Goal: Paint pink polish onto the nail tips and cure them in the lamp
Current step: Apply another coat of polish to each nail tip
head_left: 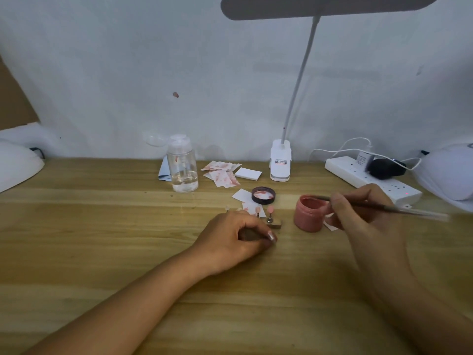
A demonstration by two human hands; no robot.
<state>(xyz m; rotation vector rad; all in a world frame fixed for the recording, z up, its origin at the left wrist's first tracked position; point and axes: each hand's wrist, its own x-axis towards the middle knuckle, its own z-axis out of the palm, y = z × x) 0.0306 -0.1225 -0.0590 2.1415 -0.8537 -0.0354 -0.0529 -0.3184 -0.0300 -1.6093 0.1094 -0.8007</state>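
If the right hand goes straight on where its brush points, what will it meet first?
The pink polish jar: the brush in the right hand points left, with its tip over the jar's open mouth. Whether it touches the rim or the polish inside is unclear.

Your right grip (358, 213) pinches a thin brush (384, 207), its tip at the mouth of the open pink polish jar (308, 213) on the table (102, 226). Your left grip (238, 237) curls round a wooden holder (275, 224) carrying pink nail tips (270, 208).
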